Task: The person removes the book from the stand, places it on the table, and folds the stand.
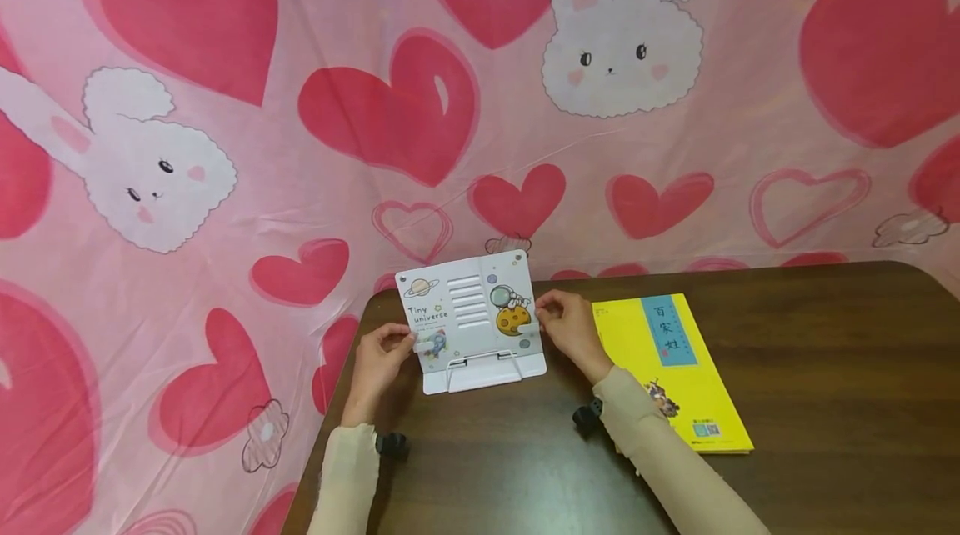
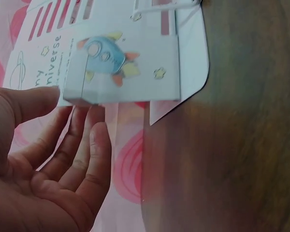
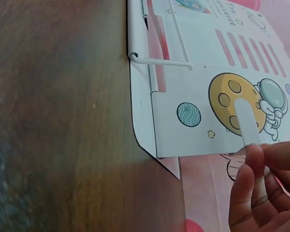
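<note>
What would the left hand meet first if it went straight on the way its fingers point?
The white stand, at its edge beside the rocket picture. The left hand's fingertips look right at that edge; whether they touch is hard to tell.

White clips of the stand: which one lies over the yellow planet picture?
The right clip, touched by the right hand; the left clip is beside the blue rocket picture.

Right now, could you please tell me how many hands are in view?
2: the left hand at the left edge of the white stand, and the right hand at its right edge, near the yellow book.
</note>
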Tool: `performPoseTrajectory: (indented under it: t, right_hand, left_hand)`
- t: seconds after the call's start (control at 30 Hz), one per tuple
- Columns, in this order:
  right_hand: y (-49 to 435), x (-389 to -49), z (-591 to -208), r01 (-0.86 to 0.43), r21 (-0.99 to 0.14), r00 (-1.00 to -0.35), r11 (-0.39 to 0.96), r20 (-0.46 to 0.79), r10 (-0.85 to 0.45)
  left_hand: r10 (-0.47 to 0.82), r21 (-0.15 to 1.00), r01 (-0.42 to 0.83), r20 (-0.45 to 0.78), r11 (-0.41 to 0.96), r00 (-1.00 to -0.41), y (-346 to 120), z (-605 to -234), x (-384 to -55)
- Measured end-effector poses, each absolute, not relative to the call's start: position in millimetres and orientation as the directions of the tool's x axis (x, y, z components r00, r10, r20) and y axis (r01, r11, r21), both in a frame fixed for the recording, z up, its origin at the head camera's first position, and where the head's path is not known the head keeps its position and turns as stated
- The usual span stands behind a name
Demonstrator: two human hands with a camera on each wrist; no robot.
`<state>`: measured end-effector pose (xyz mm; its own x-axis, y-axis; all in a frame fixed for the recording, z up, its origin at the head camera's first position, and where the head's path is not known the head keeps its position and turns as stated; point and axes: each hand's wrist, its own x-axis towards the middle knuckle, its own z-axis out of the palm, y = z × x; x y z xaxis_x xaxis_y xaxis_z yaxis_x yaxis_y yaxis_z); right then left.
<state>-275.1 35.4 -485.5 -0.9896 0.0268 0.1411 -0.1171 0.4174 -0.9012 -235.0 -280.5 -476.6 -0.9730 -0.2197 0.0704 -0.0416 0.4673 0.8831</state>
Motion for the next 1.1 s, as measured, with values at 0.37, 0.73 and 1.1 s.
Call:
performPoseTrajectory:
  t: [0.37, 0.73, 1.1]
  right_hand:
    - [33.4, -276.6, -489.7, -0.181, -0.888, -0.972, 0.422, 0.226, 0.058]
    - [32.8, -274.9, -490.6, -0.173, -0.889, -0.970, 0.424, 0.228, 0.081]
    - [27.3, -269.7, -488.6, -0.243, -0.842, -0.948, 0.481, 0.311, 0.064]
  left_hand:
    - [-0.147, 0.869, -0.047, 0.029, 0.492, -0.989, -288.4, -469.9, -232.2]
    - [-0.051, 0.842, -0.021, 0.007, 0.539, -0.999, -294.1, -466.9, -230.3]
    - [-0.022, 0.823, -0.026, -0.017, 0.567, -1.000, -296.4, -462.5, -228.7]
